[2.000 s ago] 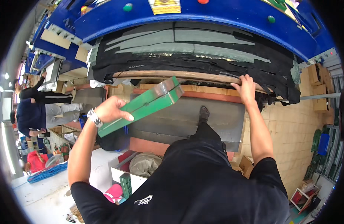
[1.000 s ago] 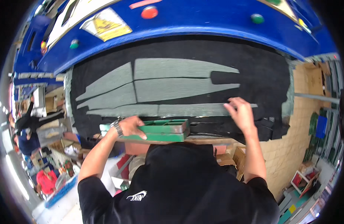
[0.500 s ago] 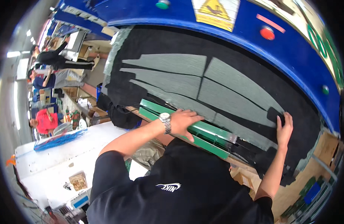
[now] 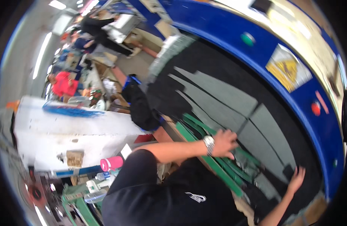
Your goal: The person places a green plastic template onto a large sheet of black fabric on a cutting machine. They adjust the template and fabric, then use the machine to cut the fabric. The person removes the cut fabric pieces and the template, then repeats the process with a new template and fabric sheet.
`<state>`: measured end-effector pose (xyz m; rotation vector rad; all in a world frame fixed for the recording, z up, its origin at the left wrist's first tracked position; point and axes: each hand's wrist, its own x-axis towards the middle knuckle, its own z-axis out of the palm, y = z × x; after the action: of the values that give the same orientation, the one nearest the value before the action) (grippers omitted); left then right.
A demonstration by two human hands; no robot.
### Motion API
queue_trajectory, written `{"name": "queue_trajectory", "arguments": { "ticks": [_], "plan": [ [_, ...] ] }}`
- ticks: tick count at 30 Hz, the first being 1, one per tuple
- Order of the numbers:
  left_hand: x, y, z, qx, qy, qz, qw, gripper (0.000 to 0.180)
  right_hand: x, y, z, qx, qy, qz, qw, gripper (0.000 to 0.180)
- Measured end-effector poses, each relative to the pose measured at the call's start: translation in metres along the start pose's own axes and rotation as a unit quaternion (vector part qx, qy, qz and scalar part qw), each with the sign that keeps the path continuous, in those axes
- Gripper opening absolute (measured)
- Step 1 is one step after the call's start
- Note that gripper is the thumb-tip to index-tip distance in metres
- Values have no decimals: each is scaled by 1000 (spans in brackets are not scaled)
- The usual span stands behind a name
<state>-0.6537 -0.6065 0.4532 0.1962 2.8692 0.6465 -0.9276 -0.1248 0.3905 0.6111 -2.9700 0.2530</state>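
A black sheet of material (image 4: pixel 222 54) lies spread in front of me under a blue machine beam. Grey panels (image 4: pixel 218 92) with tapered ends show on it, divided by dark strips. Along the near edge runs a long green bar-like frame (image 4: pixel 194 140). My left hand (image 4: pixel 223 144), with a metal watch on its wrist, rests across this frame with its fingers apart, and the fingertips reach toward the grey panels. My right hand (image 4: pixel 296 180) touches the material near the right tip of the panels, fingers stretched out. A small dark patch (image 4: pixel 289 171) lies beside its fingertips.
The blue beam (image 4: pixel 233 28) curves over the far side, with a green button (image 4: pixel 248 38), a red button (image 4: pixel 316 108) and a yellow warning label (image 4: pixel 288 67). A white table (image 4: pixel 38 128) stands at left, bearing blue strands (image 4: pixel 73 110). Several people work farther back.
The view has turned, so the machine and material appear rotated and farther right. My left hand still lies on the green frame and my right hand by the panels' right tip.
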Motion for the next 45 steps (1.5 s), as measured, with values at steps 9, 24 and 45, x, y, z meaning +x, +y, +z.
{"name": "queue_trajectory", "arguments": {
  "ticks": [9,24,45],
  "plan": [
    [-6,-162,-64,-93,193,-77,974,35,20,-11,-30,63,-120,-30,990,26],
    [-114,-423,-115,54,224,-630,742,76,22,-25,-28,-135,-133,24,982,34],
    [-200,-433,-101,-3,223,-632,742,48,-21,-55,-52,-148,-201,-36,968,29]
  ]
}}
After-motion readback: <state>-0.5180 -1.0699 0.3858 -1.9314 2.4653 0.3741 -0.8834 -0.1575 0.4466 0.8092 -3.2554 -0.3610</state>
